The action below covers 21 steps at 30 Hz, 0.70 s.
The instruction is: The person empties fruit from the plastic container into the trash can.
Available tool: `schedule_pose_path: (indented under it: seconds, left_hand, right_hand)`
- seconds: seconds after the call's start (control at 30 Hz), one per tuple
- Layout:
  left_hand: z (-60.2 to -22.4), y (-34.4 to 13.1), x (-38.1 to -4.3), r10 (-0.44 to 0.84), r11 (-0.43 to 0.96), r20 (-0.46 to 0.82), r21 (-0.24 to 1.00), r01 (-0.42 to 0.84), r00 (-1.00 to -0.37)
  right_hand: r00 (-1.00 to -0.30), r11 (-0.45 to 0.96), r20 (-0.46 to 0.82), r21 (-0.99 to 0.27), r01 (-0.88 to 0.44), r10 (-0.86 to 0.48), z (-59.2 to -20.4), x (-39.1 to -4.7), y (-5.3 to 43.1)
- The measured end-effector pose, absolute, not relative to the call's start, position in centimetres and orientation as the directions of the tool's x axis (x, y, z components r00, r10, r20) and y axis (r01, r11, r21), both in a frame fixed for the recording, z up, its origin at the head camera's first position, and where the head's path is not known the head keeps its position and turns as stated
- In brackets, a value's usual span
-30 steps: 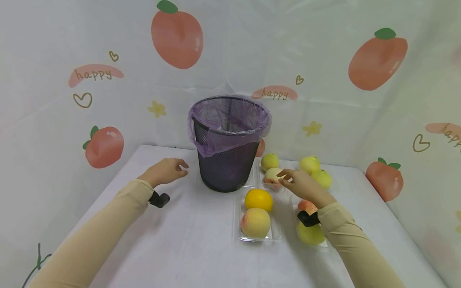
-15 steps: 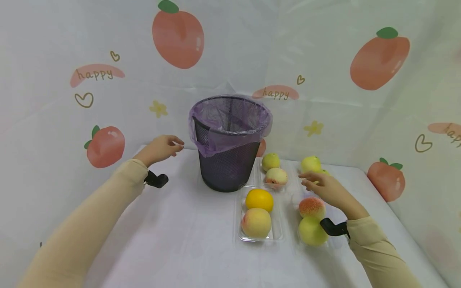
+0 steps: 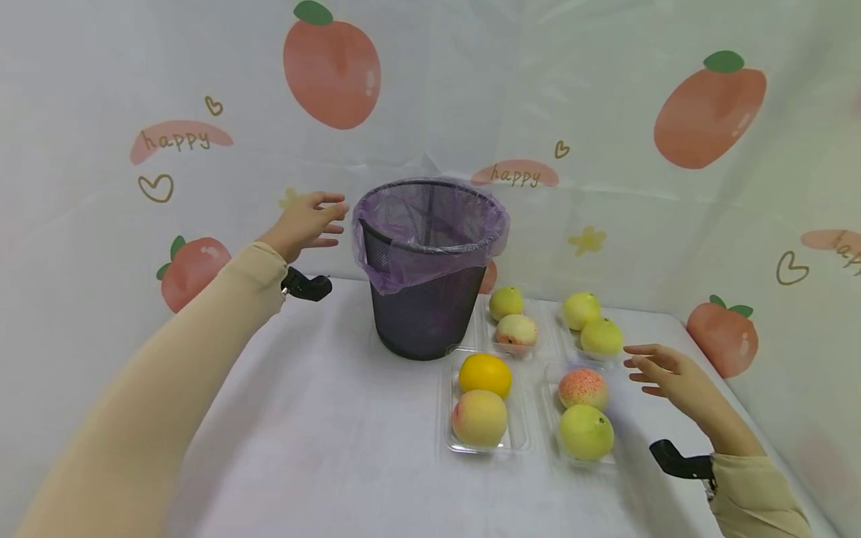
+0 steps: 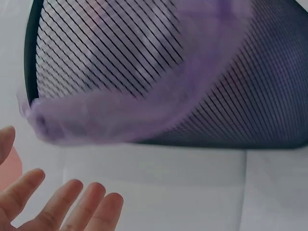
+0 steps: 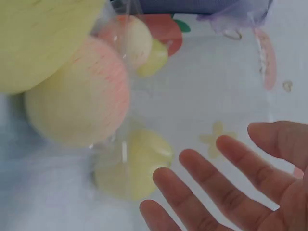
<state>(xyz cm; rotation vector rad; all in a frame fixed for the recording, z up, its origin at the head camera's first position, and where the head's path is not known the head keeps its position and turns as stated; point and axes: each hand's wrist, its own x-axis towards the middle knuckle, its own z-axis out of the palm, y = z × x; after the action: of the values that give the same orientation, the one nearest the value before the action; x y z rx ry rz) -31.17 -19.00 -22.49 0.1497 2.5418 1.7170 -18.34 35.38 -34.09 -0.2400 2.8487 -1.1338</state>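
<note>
My left hand (image 3: 312, 224) hovers just left of a black mesh wastebasket (image 3: 424, 317), its fingers extended and spread near the rim. A purple bag (image 3: 402, 273) lines the wastebasket and folds over its edge. In the left wrist view, the fingers (image 4: 72, 202) are apart from the mesh. My right hand (image 3: 679, 381) is in the air at the right of the fruit, holding nothing. Nearest to it are a yellow-green fruit (image 3: 602, 338), a red-speckled peach (image 3: 583, 388) and another yellow-green fruit (image 3: 587, 433).
A clear plastic box (image 3: 518, 430) holds an orange-yellow fruit (image 3: 484, 376) and a peach (image 3: 479, 420). Behind it, a yellow-green fruit (image 3: 506, 302) and a pale peach (image 3: 516, 330) share another box. A further yellow-green fruit (image 3: 581, 310) lies at the back right. Printed cloth hangs behind the table (image 3: 336, 448).
My left hand has risen toward the wastebasket's rim and its fingers have spread. My right hand has moved right and nearer to me, off the fruit. The fruit and wastebasket stay put.
</note>
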Motion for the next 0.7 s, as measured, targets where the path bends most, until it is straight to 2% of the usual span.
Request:
schedule_pose_path:
  seconds: [0.17,0.33,0.7]
  left_hand:
    - [-21.8,-17.9,-31.3,0.095,0.293,-0.027,0.956,0.001,-0.995]
    - [-21.6,-17.2,-31.4,0.095,0.275,-0.036,0.961,-0.008,-0.995]
    - [-22.1,-16.2,-32.7,0.138,0.226,-0.119,0.97,-0.086,-0.983]
  right_hand:
    - [-0.99,0.671,-0.069,-0.741,-0.034,-0.126,-35.4,-17.7,36.8]
    - [-0.978,0.59,-0.18,-0.803,0.085,-0.104,-36.8,-17.5,37.3]
    - [-0.896,0.414,-0.394,-0.864,0.286,-0.203,-39.4,-17.0,37.9]
